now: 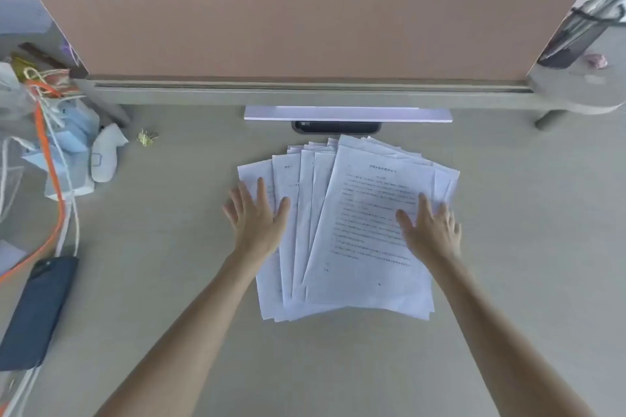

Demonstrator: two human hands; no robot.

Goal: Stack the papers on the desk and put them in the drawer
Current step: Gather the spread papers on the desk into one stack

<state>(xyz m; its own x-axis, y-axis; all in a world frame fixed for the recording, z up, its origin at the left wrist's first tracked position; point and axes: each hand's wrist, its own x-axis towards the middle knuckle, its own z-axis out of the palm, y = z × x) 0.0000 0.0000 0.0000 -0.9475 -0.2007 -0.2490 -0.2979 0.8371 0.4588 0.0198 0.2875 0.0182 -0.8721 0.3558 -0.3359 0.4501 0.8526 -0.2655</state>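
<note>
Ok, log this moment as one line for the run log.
stage: gathering | papers: fanned out on desk, not squared | left hand: flat on left sheets | right hand: flat on right sheets | drawer: not seen

left hand point(256, 217) and right hand point(431, 227) flat, fingers spread, on fanned papers point(359, 247) on desk point(525, 230)

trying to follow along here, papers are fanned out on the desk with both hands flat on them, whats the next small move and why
Probably slide both hands inward to gather the sheets. The papers lie fanned and overlapping, not yet squared, with the left hand open at their left edge and the right hand open on the right side of the top sheet. No drawer is in view yet.
</note>
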